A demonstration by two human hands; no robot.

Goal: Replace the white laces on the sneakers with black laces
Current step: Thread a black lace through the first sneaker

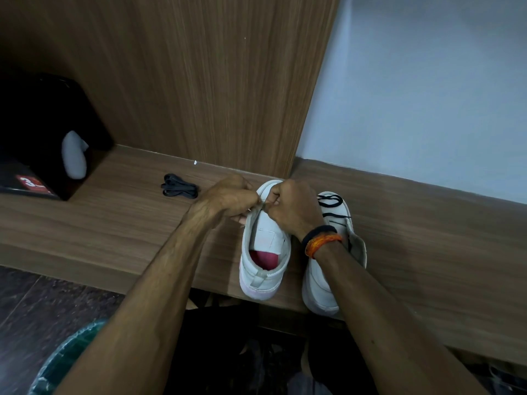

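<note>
1. I see two white sneakers side by side on a wooden shelf (119, 223), heels toward the camera and hanging slightly over the shelf's front edge.
2. The left sneaker (263, 252) has a pink insole showing through its opening. Both hands are bunched over its front, at the lace area.
3. The left hand (228, 199) is curled, fingertips pinching something small at the sneaker's upper; I take it to be a lace (261, 205), though it is too small and hidden to name its colour.
4. The right hand (293, 206) is clenched just beside the left, knuckles up, also pinching at the same spot. The two hands nearly touch.
5. The right wrist wears a black band and an orange thread bracelet (322, 240).
6. The right sneaker (328, 280) lies under the right forearm. A black lace (330, 201) is looped loosely over its toe and crosses its front.
7. A bundled spare black lace (179, 186) lies on the shelf, to the left of the hands and apart from them.
8. Farther left stands a black box (42, 132) with a red label and a pale grey shape on its side.
9. Behind rise a wood-grain panel (199, 81) and a pale wall (427, 95).
10. A green-lined bin (65, 363) sits at bottom left on the dark floor.
</note>
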